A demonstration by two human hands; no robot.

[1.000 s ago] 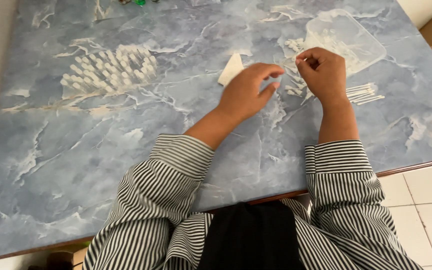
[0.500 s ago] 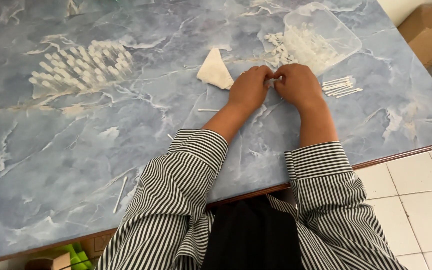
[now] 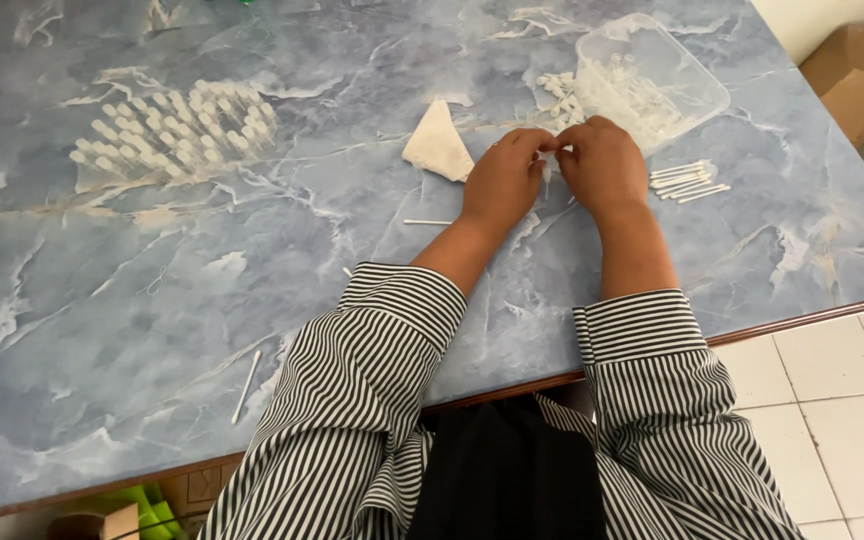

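Both our hands, left hand (image 3: 505, 180) and right hand (image 3: 602, 165), pinched shut on a small white piece (image 3: 548, 172) mid-frame; risk: grip slips, it drops among loose sticks (image 3: 687, 181) on the counter (image 3: 152, 300).

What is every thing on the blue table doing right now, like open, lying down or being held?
left hand: pinching a small white piece.
right hand: pinching it too, fingertips meeting the left's.
clear plastic tub: open, white pieces inside.
white paper scrap: lying flat.
white sticks: small pile, lying flat.
rows of white pieces: set out in lines.
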